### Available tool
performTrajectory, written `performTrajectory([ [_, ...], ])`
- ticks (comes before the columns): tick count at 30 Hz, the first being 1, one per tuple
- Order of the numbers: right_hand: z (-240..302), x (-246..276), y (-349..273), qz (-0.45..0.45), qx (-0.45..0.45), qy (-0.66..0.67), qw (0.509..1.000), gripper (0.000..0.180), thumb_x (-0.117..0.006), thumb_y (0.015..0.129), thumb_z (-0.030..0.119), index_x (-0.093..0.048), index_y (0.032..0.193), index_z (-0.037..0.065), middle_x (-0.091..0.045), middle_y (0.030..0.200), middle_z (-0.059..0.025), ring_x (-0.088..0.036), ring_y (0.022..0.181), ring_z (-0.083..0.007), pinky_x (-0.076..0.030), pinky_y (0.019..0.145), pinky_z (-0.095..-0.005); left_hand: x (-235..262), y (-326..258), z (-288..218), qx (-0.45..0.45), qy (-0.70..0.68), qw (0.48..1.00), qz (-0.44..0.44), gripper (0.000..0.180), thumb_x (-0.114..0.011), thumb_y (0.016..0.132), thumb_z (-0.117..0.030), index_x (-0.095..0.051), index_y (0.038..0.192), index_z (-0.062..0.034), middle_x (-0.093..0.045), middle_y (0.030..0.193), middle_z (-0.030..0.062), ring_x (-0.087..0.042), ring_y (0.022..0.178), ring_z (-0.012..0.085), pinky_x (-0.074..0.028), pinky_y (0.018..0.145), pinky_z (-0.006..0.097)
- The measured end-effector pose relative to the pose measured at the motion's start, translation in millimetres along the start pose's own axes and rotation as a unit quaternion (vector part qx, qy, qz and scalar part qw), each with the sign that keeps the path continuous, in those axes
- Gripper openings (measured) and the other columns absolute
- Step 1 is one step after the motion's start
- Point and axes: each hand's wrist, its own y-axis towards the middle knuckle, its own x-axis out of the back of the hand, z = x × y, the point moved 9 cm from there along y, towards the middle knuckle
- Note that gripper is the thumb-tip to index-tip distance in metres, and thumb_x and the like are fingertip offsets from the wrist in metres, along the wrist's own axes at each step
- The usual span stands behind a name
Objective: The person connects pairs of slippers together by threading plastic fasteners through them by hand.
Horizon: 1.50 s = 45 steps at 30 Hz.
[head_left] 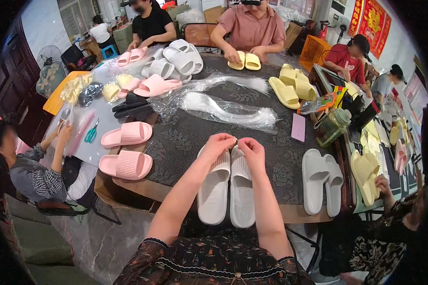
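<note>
A pair of light grey slippers (213,197) lies side by side at the table's near edge, heels toward me, with ribbed straps. My left hand (218,146) is over the left slipper's toe end, thumb and fingertips pinched together. Close beside it, my right hand (253,154) is pinched in the same way over the right slipper's strap. The fingertips nearly meet between the two toes. Whatever they pinch is too small to make out. Just beyond my hands lies a bundle of clear plastic strands (228,111) in a plastic wrapper.
Pink slippers (128,164) lie to the left, another grey pair (314,183) to the right. A pink phone (298,127) and a jar (333,127) stand near the right edge. Grey, pink and yellow slippers (290,88) are piled farther off. Several people work around the tables.
</note>
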Motion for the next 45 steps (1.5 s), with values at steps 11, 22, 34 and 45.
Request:
performTrajectory([
  [11,2.6,-7.6,-1.5,0.051,-0.007,0.071,0.996,0.006,-0.062,0.087,0.011,-0.064,0.092,0.006,-0.060,0.082,0.0064,-0.051,0.073,-0.0019,-0.038,0.064,-0.0173,-8.4,-3.3,-4.8,0.020,-0.028,0.997,0.073,0.013,-0.064,0.085,-0.017,-0.067,0.085,-0.0041,-0.056,0.070,-0.0049,-0.047,0.064,0.0035,-0.036,0.058,0.019],
  [22,13.7,-13.5,-7.2,0.077,-0.014,0.016,0.997,0.006,-0.059,0.087,0.010,-0.062,0.083,0.006,-0.053,0.074,0.0080,-0.045,0.067,-0.0007,-0.034,0.059,-0.0169,-8.6,3.5,9.6,0.047,-0.033,0.989,0.139,0.012,-0.064,0.082,-0.016,-0.067,0.083,-0.0041,-0.054,0.067,-0.0052,-0.045,0.061,0.0042,-0.032,0.056,0.021],
  [34,5.4,-12.3,-5.3,0.101,-0.044,0.033,0.993,0.006,-0.060,0.086,0.010,-0.064,0.087,0.006,-0.055,0.074,0.0072,-0.046,0.067,-0.0007,-0.035,0.059,-0.0171,-9.3,0.6,8.3,0.055,0.003,0.990,0.129,0.012,-0.068,0.080,-0.018,-0.067,0.082,-0.0062,-0.053,0.067,-0.0062,-0.044,0.061,0.0033,-0.032,0.056,0.020],
  [45,7.2,-1.4,-3.3,-0.001,0.029,-0.075,0.997,0.009,-0.066,0.083,0.009,-0.065,0.090,0.003,-0.060,0.077,0.0050,-0.050,0.066,-0.0023,-0.041,0.061,-0.0188,-1.8,-5.1,-0.6,-0.010,-0.037,0.999,0.023,0.015,-0.064,0.086,-0.020,-0.068,0.090,-0.0066,-0.059,0.079,-0.0067,-0.048,0.073,0.0014,-0.036,0.063,0.018],
])
